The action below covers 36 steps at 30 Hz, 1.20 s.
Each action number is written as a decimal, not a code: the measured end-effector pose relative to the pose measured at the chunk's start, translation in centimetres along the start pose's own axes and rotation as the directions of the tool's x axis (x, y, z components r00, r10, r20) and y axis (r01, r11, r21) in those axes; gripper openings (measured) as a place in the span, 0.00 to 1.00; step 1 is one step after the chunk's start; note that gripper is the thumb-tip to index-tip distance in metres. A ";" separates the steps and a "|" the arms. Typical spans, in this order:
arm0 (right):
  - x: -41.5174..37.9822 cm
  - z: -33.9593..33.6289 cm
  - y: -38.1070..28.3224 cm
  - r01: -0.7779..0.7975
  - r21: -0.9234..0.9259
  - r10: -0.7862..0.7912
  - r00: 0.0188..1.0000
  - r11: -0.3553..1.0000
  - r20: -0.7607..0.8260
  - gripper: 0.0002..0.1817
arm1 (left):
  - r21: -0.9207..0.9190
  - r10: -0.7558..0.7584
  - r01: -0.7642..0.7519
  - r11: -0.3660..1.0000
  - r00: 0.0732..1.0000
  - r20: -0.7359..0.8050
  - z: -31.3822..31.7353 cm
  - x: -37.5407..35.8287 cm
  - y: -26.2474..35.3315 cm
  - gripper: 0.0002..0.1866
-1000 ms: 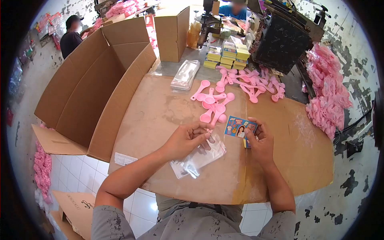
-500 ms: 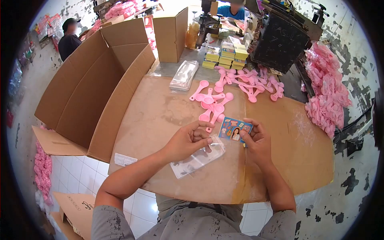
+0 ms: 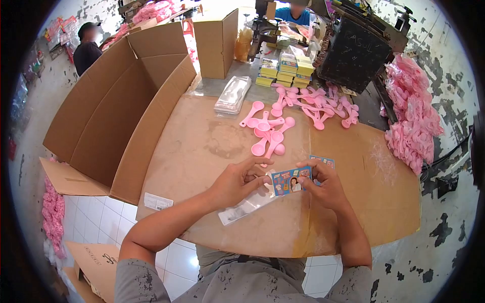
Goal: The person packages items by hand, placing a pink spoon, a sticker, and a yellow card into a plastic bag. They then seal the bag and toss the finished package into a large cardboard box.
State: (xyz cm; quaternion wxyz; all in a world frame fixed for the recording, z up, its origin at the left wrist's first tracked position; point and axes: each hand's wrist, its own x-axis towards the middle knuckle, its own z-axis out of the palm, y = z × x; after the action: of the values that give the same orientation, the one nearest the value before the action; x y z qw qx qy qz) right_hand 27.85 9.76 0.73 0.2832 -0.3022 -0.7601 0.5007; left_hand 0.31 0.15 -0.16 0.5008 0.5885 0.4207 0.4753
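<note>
My right hand [image 3: 326,186] pinches a blue printed card [image 3: 287,183] with a person's picture on it, thumb on its face. The card's left end is at the mouth of a clear plastic bag [image 3: 245,208]. My left hand [image 3: 237,183] has thumb and fingers closed on the bag's upper edge, close to the card. Another blue card [image 3: 326,162] lies just beyond my right hand, partly hidden by it. Several pink measuring spoons [image 3: 265,127] lie in a loose pile past my hands.
An open carton [image 3: 108,116] stands to the left. Behind the spoons are a stack of clear bags [image 3: 233,96], piled cards [image 3: 285,70] and more pink spoons [image 3: 323,103]. A black machine [image 3: 351,50] and bagged pink spoons [image 3: 411,111] are at right. Two people work farther back.
My right hand has brought the card left and down to the bag's mouth. The other card now shows beyond that hand. My left hand stays near its place with the bag.
</note>
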 end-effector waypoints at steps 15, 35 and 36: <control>0.9 3.2 -1.2 0.185 -0.068 -0.177 0.979 0.980 0.105 0.10 | 0.087 -0.079 0.072 0.994 0.993 0.092 0.0 -0.2 0.7 0.27; 6.1 1.6 -4.8 0.208 0.067 -0.193 0.965 0.976 -0.176 0.24 | -0.214 -0.028 0.012 0.977 0.997 -0.072 -0.1 0.1 0.6 0.26; 5.7 1.7 -5.1 0.187 0.261 -0.122 0.962 0.947 -0.245 0.27 | -0.178 -0.046 0.035 0.983 0.997 -0.057 -0.2 0.0 0.5 0.26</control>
State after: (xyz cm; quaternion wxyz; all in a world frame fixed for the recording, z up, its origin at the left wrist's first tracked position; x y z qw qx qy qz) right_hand 21.92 11.38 5.61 0.4462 -0.2527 -0.6655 0.5424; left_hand 0.17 0.16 0.31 0.5477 0.5183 0.4035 0.5182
